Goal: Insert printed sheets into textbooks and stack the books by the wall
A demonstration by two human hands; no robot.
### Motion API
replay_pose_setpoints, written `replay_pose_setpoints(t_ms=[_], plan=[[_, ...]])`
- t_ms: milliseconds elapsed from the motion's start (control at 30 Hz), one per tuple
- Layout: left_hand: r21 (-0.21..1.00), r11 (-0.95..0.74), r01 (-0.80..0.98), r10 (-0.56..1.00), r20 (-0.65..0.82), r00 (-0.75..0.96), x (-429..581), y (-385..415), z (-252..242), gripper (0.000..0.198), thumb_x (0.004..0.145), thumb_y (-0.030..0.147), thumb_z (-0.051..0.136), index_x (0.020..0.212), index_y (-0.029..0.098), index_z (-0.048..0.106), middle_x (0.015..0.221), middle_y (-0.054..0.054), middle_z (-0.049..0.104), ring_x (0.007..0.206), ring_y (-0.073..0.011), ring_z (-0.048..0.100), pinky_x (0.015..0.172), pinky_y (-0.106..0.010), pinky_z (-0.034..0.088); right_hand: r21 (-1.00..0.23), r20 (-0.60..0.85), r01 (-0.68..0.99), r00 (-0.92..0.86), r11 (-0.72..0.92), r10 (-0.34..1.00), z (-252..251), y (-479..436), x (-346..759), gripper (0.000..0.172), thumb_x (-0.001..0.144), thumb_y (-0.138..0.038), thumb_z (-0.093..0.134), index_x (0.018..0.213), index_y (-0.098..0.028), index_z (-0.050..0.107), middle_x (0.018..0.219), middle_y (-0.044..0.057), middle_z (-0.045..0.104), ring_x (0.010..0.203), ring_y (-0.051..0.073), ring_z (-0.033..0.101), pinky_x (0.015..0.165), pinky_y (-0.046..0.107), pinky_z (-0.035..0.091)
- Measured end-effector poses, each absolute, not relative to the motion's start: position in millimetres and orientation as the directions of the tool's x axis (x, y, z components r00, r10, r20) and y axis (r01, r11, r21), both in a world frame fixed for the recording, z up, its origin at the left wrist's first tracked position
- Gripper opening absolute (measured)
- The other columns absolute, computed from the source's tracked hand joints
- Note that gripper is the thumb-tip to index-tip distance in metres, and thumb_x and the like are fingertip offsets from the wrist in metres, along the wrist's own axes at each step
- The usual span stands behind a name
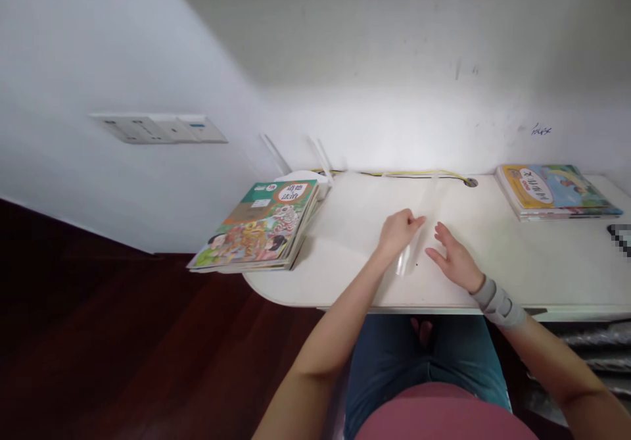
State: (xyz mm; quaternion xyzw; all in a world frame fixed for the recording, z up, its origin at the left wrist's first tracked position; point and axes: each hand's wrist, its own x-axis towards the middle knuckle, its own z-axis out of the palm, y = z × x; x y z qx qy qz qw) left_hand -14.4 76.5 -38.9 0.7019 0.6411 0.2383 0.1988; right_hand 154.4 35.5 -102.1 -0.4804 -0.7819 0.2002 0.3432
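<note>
A clear plastic sheet [419, 229] lies on the white desk [542, 256], folded or creased along its middle. My left hand [399, 229] is curled, with its fingers pinching the sheet's raised edge. My right hand [456, 262] rests flat on the desk just right of the sheet, fingers stretched out and apart, a grey brace on its wrist. A stack of colourful books [261, 226] sits at the desk's left end, overhanging the edge. Another stack of books [555, 190] lies at the back right.
A white router [315, 180] with antennas stands behind the left stack. A yellow cable [419, 173] runs along the back edge to a cable hole [470, 182]. Wall sockets [162, 127] are on the left wall. Dark wooden floor lies to the left.
</note>
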Motion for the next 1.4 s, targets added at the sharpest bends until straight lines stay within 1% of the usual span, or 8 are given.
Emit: replay_pose_setpoints(t_ms=[367,533,667,767,867,967,1100,1400], plan=[[0.980,-0.181,0.080,0.917,0.139,0.373,41,30,-37,0.035,0.089,0.047,0.043,0.067,0.020,0.044,0.052,0.007,0.044,0.049,-0.0098,0.044,0.055,-0.024,0.037,-0.894,0.407,0.184,-0.044,0.408,0.912,-75,3,187,0.046,0.090,-0.048,0.046,0.127,-0.022,0.043,0.112,0.011,0.063,0.100,0.023,0.063,0.082,0.043,0.055],[0.779,0.116,-0.616,0.921,0.148,0.361,34,15,15,0.035,0.089,0.048,0.047,0.069,0.019,0.047,0.052,0.007,0.045,0.054,-0.0101,0.052,0.071,-0.031,0.049,-0.532,0.808,0.429,-0.001,0.730,0.589,-53,-35,199,0.081,0.081,-0.066,0.047,0.145,-0.024,0.020,0.146,0.016,0.033,0.131,0.037,0.037,0.100,0.065,0.035],[0.609,0.156,-0.777,0.982,-0.013,0.187,3,20,16,0.022,0.091,0.032,0.047,0.075,0.019,0.054,0.052,0.008,0.046,0.052,-0.0076,0.052,0.080,-0.033,0.050,-0.173,0.769,0.728,-0.321,0.663,0.553,-50,-54,186,0.107,0.073,-0.054,0.067,0.149,-0.027,-0.003,0.156,0.014,0.007,0.139,0.040,0.019,0.102,0.069,0.026],[0.769,0.056,-0.636,0.997,-0.081,-0.011,-37,32,-17,0.017,0.087,0.034,0.054,0.086,0.019,0.060,0.049,0.008,0.046,0.050,-0.0084,0.051,0.073,-0.028,0.050,-0.051,0.672,0.777,-0.438,0.627,0.597,-65,-48,174,0.100,0.080,-0.045,0.062,0.149,-0.021,-0.007,0.156,0.016,0.003,0.140,0.037,0.016,0.105,0.065,0.026],[0.995,-0.001,0.100,0.965,0.027,-0.260,-80,38,-54,0.029,0.086,0.037,0.054,0.107,0.020,0.060,0.049,0.006,0.049,0.052,-0.0135,0.054,0.066,-0.028,0.046,-0.004,0.504,0.810,-0.505,0.586,0.701,-90,-34,172,0.083,0.086,-0.047,0.054,0.150,-0.020,0.009,0.155,0.018,0.013,0.141,0.036,0.015,0.107,0.062,0.024],[0.562,0.220,0.798,0.947,0.075,-0.314,-108,35,-73,0.033,0.089,0.034,0.047,0.118,0.022,0.058,0.075,-0.005,0.068,0.077,-0.0232,0.064,0.073,-0.034,0.045,0.005,0.317,0.881,-0.450,0.473,0.835,-113,-20,183,0.064,0.088,-0.050,0.047,0.144,-0.023,0.033,0.150,0.018,0.030,0.138,0.037,0.023,0.104,0.063,0.023],[0.183,0.268,0.946,0.961,0.013,-0.275,-111,33,-78,0.043,0.094,0.037,0.034,0.132,0.023,0.045,0.094,-0.012,0.071,0.088,-0.0289,0.066,0.072,-0.036,0.044,-0.007,0.181,0.924,-0.374,0.382,0.909,-128,-9,209,0.055,0.091,-0.051,0.039,0.138,-0.024,0.042,0.147,0.018,0.036,0.136,0.036,0.028,0.103,0.063,0.025],[0.120,0.140,0.983,0.984,0.097,-0.152,-88,48,-69,0.049,0.095,0.045,0.030,0.136,0.019,0.039,0.107,-0.014,0.064,0.090,-0.0267,0.064,0.070,-0.033,0.045,-0.039,0.078,0.932,-0.356,0.360,0.931,-124,11,244,0.057,0.092,-0.052,0.036,0.140,-0.023,0.040,0.149,0.016,0.032,0.138,0.033,0.024,0.103,0.061,0.025]])
